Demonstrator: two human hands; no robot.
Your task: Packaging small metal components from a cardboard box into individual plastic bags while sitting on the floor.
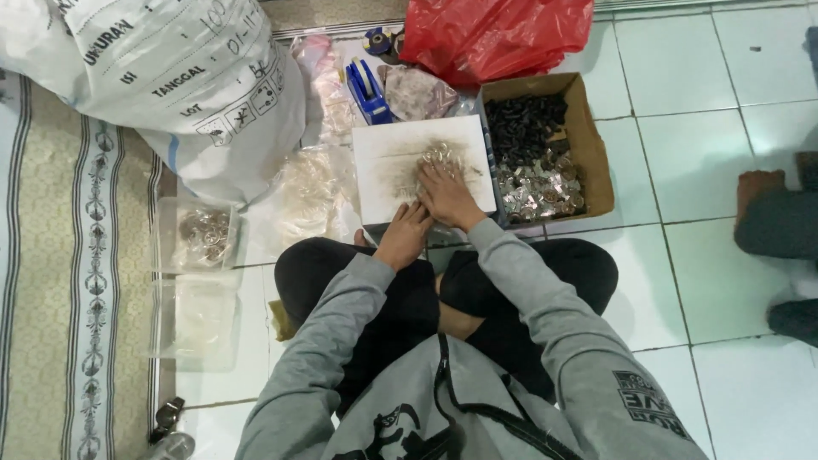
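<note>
Metal bits (pixel 436 156) on white board (pixel 383 166), under right hand (pixel 446 194), left hand (pixel 403 236) nr.

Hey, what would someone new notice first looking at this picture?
Probably the red bag at top centre, then the big white sack top left. In the middle, both hands work on a white board: right hand over a shiny pile, left hand at its near edge, beside a cardboard box of small parts.

Left of the hands: large white printed sack (pixel 183 81), clear tubs (pixel 198 238). Beyond them: blue tape dispenser (pixel 366 89), red plastic bag (pixel 494 34). Far right: another person's foot (pixel 758 183).
</note>
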